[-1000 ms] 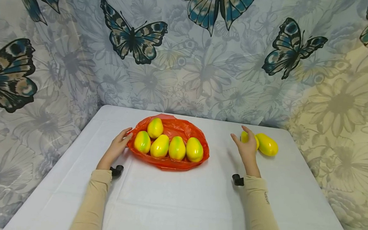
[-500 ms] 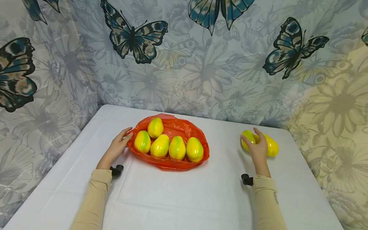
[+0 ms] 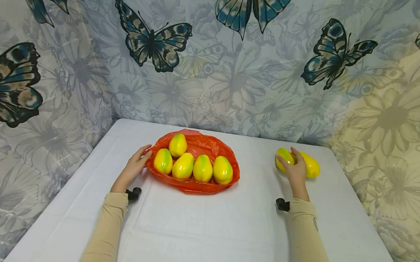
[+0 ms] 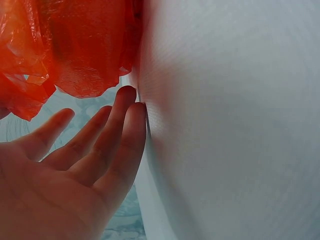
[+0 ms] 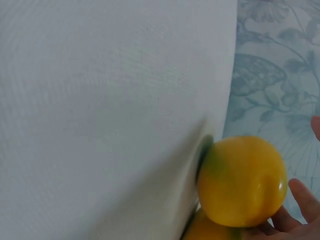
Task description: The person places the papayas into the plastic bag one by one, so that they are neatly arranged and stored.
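Note:
Several glossy yellow-green fruits that look like mangoes [image 3: 183, 166] lie in a spread-open red plastic bag [image 3: 193, 188]. At the bag's left edge is my left hand [image 3: 136, 163]; the left wrist view shows its fingers [image 4: 102, 145] loosely straight beside the red plastic. My right hand [image 3: 296, 170] reaches round a loose mango [image 3: 285, 154] at the table's far right. In the right wrist view that mango [image 5: 242, 181] sits before the fingers [image 5: 303, 198], and the thumb appears apart from it. Another loose mango [image 3: 311, 165] is partly hidden behind the right hand.
Everything rests on a white-covered table [image 3: 205, 232]. Fabric printed with flowers and butterflies [image 3: 237, 77] hangs behind and at both sides. A black wrist camera [image 3: 134, 194] sits at the left cuff, another black camera [image 3: 282, 204] at the right.
My right hand has moved right, from in front of the nearer loose mango to around it, and has barely moved in the last half second. The left hand and the bag look unmoved.

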{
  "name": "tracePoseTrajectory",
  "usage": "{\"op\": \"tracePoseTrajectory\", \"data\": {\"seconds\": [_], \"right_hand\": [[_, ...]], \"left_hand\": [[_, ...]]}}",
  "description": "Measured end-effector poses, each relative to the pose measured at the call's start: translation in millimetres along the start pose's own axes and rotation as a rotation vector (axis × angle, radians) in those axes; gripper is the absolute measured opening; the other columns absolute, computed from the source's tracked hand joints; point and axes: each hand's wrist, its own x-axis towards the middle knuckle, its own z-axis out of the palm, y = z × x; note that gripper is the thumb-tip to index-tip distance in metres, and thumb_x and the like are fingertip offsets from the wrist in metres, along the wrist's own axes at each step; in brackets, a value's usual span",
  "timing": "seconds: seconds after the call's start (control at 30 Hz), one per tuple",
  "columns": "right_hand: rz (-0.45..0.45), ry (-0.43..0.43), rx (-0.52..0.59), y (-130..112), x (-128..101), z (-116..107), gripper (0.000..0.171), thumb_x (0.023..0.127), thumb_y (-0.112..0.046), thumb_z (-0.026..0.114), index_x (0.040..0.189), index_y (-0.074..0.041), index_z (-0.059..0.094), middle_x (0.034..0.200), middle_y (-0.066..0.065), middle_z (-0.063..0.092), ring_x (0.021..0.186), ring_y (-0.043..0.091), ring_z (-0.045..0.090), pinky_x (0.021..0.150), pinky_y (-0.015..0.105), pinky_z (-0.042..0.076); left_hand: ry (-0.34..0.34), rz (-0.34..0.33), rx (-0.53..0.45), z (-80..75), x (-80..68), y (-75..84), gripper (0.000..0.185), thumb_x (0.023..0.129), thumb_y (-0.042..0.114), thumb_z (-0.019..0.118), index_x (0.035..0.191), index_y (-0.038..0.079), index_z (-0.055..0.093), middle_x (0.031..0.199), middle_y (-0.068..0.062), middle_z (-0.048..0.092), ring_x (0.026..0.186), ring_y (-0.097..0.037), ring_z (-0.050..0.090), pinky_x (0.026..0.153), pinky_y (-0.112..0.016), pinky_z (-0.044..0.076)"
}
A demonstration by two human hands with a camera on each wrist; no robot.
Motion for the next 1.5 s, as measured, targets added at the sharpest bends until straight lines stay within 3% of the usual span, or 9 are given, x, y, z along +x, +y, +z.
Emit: {"op": "tracePoseTrajectory", "data": {"seconds": [0.2, 0.77, 1.13, 1.5], "right_hand": [[-0.003, -0.012, -0.034, 0, 0, 1, 0.073, 0.091, -0.023, 0.069, 0.153, -0.009, 0.032, 0.158, 0.015, 0.032, 0.145, 0.034, 0.03, 0.121, 0.046, 0.025], [-0.019, -0.065, 0.002, 13, -3, 15, 0.071, 0.092, -0.018, 0.067, 0.152, -0.007, 0.032, 0.159, 0.019, 0.025, 0.145, 0.037, 0.027, 0.118, 0.051, 0.028], [0.026, -0.059, 0.04, 10, -6, 19, 0.069, 0.093, -0.016, 0.065, 0.153, -0.01, 0.032, 0.16, 0.017, 0.024, 0.141, 0.036, 0.031, 0.115, 0.05, 0.034], [-0.022, -0.029, 0.045, 8, -9, 23, 0.066, 0.093, -0.017, 0.066, 0.15, -0.008, 0.037, 0.157, 0.019, 0.031, 0.137, 0.035, 0.035, 0.113, 0.049, 0.035]], "left_hand": [[0.001, 0.003, -0.006, -0.2, -1.5, 2.1, 0.062, 0.104, 0.046, 0.036, 0.155, 0.012, 0.024, 0.155, -0.025, 0.032, 0.133, -0.042, 0.047, 0.101, -0.049, 0.048], [0.002, -0.008, 0.006, -0.5, 0.0, 0.0, 0.062, 0.104, 0.047, 0.036, 0.156, 0.015, 0.024, 0.154, -0.025, 0.032, 0.132, -0.041, 0.047, 0.101, -0.049, 0.048], [0.001, 0.003, 0.008, 0.1, 0.1, 0.6, 0.062, 0.104, 0.046, 0.036, 0.156, 0.014, 0.024, 0.155, -0.025, 0.032, 0.132, -0.042, 0.047, 0.101, -0.049, 0.048], [0.007, -0.003, 0.008, 0.5, -0.3, 0.1, 0.061, 0.104, 0.046, 0.036, 0.155, 0.014, 0.025, 0.154, -0.025, 0.033, 0.132, -0.042, 0.048, 0.101, -0.049, 0.048]]}}
